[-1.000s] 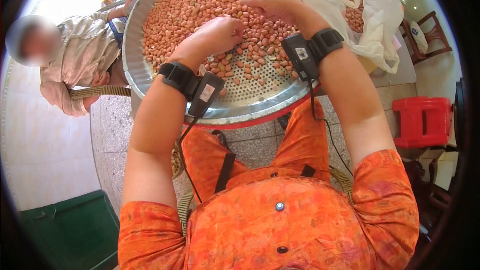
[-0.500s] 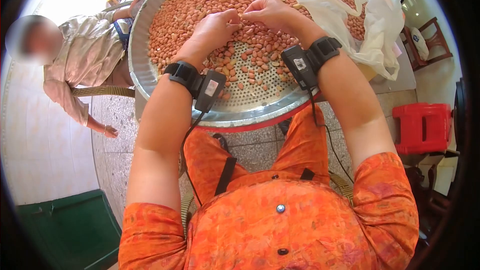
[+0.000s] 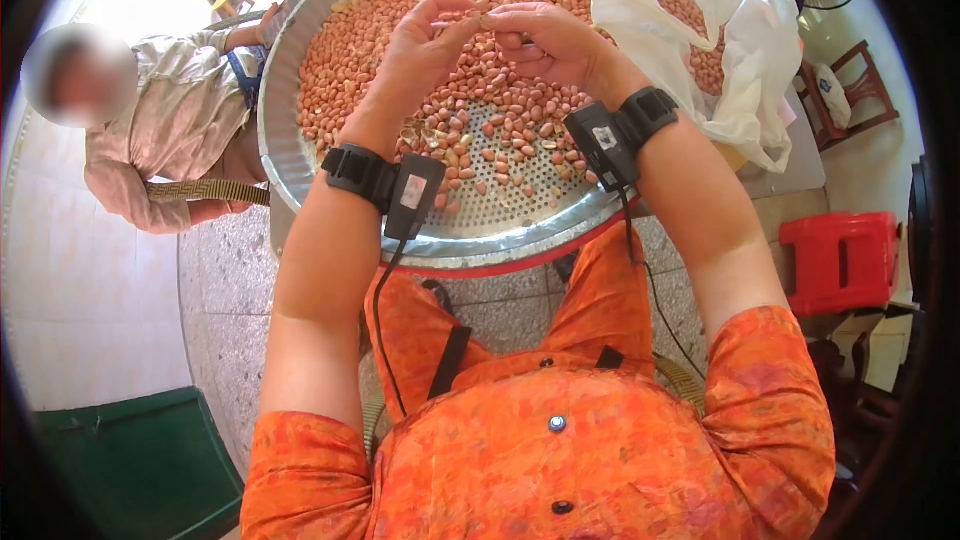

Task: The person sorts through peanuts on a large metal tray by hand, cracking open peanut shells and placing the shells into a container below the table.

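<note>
Above a wide round metal tray (image 3: pixel 530 230) with a perforated base, my two hands meet at the fingertips. Thumb and forefinger of my left hand (image 3: pixel 425 45) are pinched on a small tan peanut (image 3: pixel 486 22). My right hand (image 3: pixel 558 45) grips the same peanut from the other side, its remaining fingers curled under. Reddish shelled peanuts (image 3: pixel 345 80) cover most of the tray, thinning to scattered ones over the bare holes near me. A few paler pieces and split shells lie among them.
A white plastic bag (image 3: pixel 740 60) holding more peanuts stands open at the tray's right. At the left a person (image 3: pixel 180 130) sits in a chair. A red stool (image 3: pixel 840 260) and a wooden chair (image 3: pixel 855 95) are on the right. Cables run from my wrist straps.
Both hands have risen slightly from the peanuts toward the far side, fingertips still together. The right hand has turned to show more of its curled fingers. The seated person's lower arm has drawn in.
</note>
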`<act>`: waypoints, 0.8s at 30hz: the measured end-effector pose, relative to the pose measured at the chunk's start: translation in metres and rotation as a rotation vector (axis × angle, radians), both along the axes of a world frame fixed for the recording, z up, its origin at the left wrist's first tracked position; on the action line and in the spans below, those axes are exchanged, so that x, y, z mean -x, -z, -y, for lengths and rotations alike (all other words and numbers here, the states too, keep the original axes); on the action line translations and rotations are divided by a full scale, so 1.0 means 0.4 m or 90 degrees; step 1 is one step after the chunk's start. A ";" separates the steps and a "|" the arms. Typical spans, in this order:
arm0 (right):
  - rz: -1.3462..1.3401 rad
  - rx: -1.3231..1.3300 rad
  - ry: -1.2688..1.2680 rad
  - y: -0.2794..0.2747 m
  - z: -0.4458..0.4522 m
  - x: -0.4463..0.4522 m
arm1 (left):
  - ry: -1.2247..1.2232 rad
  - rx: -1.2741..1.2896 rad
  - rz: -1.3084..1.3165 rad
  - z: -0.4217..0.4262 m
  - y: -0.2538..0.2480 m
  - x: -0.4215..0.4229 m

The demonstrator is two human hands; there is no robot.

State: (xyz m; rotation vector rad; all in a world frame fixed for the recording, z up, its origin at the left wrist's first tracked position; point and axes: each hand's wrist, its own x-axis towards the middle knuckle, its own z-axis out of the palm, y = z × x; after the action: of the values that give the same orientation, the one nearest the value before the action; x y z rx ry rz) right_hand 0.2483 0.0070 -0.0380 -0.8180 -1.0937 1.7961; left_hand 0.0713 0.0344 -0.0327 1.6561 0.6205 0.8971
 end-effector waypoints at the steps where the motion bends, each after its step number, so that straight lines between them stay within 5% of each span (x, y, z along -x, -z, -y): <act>1: -0.017 0.001 0.028 0.001 -0.004 0.001 | -0.008 0.061 0.022 0.002 0.003 -0.003; 6: 0.014 -0.035 0.104 -0.006 0.005 0.024 | 0.050 0.216 0.101 0.007 0.010 -0.009; 8: 0.193 -0.108 0.214 -0.008 0.011 0.046 | 0.036 0.273 0.148 0.012 0.009 -0.018; 12: 0.226 -0.125 0.223 0.014 -0.002 0.052 | -0.003 0.217 0.112 0.009 0.024 -0.029; 15: 0.112 -0.110 0.258 0.013 -0.020 0.006 | -0.060 0.230 0.168 -0.027 0.012 -0.005; 18: -0.194 -0.018 0.218 0.007 -0.035 -0.051 | -0.047 0.448 0.393 -0.073 0.010 0.043; 22: -0.232 0.043 0.203 -0.001 -0.027 -0.030 | 0.030 0.539 0.338 -0.072 0.023 0.051; 24: -0.174 0.141 0.351 -0.020 -0.018 -0.004 | 0.047 0.560 0.155 -0.042 0.020 0.027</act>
State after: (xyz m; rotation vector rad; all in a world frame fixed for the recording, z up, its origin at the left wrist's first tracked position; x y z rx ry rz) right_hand 0.2498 0.0144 -0.0299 -0.8697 -0.4377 1.5079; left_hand 0.0604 0.0511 -0.0408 0.7615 0.6507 0.6167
